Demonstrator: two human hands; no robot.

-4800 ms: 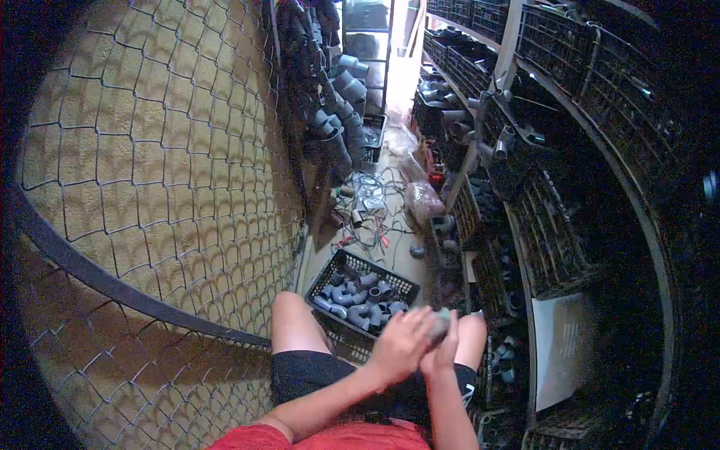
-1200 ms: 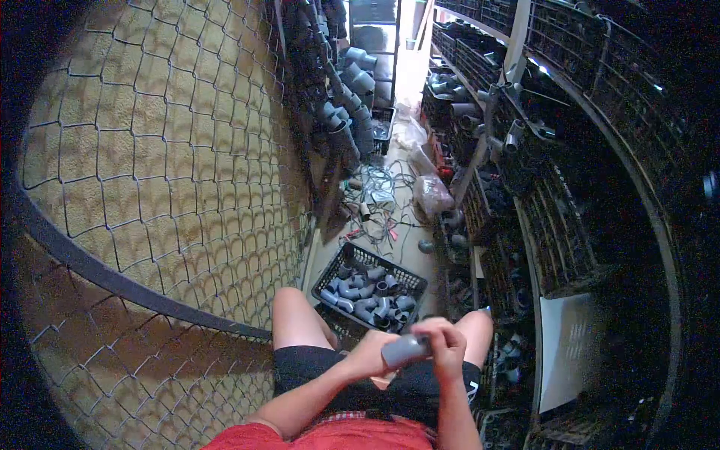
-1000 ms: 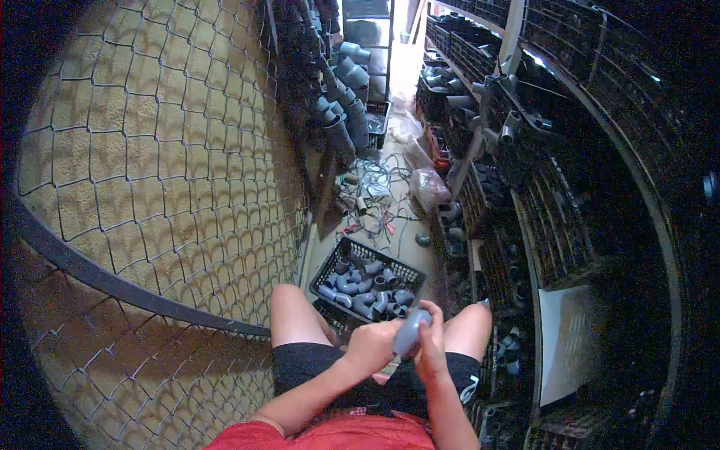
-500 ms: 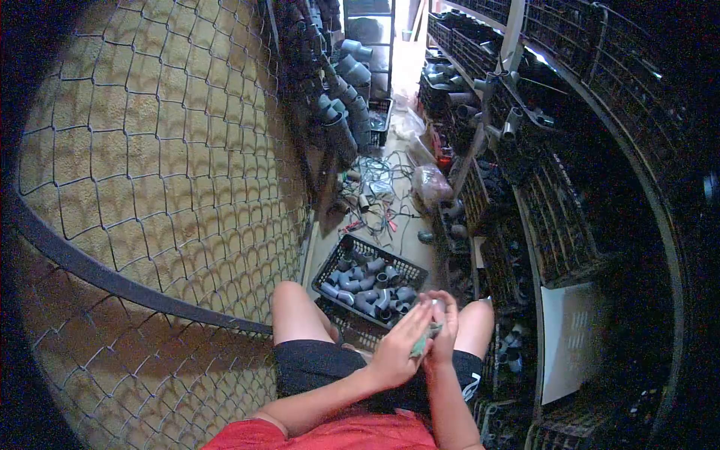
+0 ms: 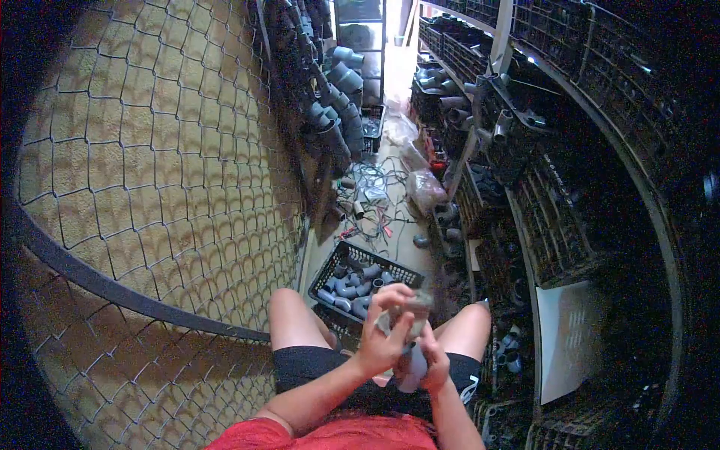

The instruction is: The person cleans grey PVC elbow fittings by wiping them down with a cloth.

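My left hand (image 5: 384, 336) is closed around a crumpled greyish-green rag (image 5: 418, 303), blurred by motion, in front of my lap. Just below it, my right hand (image 5: 435, 363) grips a grey pipe fitting (image 5: 410, 369) by its side. The two hands are close together, and the rag partly covers the fitting's upper end. Between my knees on the floor stands a black plastic crate (image 5: 324, 279) holding several grey pipe elbows (image 5: 346, 289). My hands hide its near right part.
Chain-link mesh (image 5: 180, 165) runs along my left. Shelves with black crates (image 5: 551, 214) line the right, with a white panel (image 5: 574, 341) low down. Ahead lie tangled cords (image 5: 386, 217) and a plastic bag (image 5: 427, 189). Large grey fittings (image 5: 346, 77) are stacked at the back left.
My hands have come apart slightly. The right hand has dropped lower, bringing the fitting into clear view, while the rag now shows above it in my left hand. The view has shifted slightly.
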